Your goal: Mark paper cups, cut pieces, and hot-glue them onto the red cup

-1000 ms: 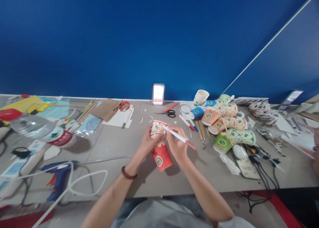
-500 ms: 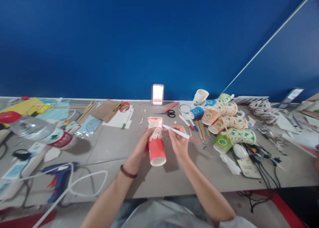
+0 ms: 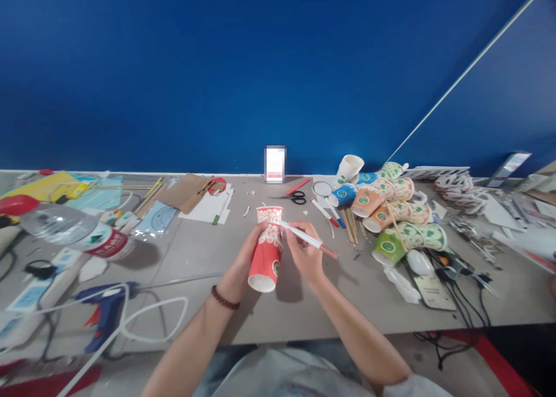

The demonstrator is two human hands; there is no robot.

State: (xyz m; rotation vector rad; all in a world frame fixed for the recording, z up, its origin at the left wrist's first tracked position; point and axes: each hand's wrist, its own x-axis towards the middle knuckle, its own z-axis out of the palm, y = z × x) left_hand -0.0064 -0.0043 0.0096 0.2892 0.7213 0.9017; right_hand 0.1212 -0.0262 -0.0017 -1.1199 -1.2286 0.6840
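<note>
My left hand [image 3: 249,247] is wrapped round the left side of a pair of red patterned paper cups [image 3: 266,259], joined at their bases or narrow ends, held tilted above the table. An open, pale mouth of the lower cup faces me. In my right hand [image 3: 304,252] is a white marker [image 3: 306,238] with a reddish end, pinched like a pen. Its tip meets the cups near the narrow middle; whether it touches is too small to tell. Scissors [image 3: 297,197] with black handles lie beyond my hands, near a red strip [image 3: 298,186].
Several joined paper cups [image 3: 388,247] lie to the right beside wooden sticks [image 3: 348,225] and two markers [image 3: 324,213]. A blue glue gun [image 3: 106,313] with a looping white cable and a large bottle [image 3: 93,235] occupy the left. A phone [image 3: 275,164] leans on the blue wall.
The red cups have turned in my left hand, their lower end swinging from right to left and its mouth now showing. My right hand with the marker drew back slightly, then returned to the cups.
</note>
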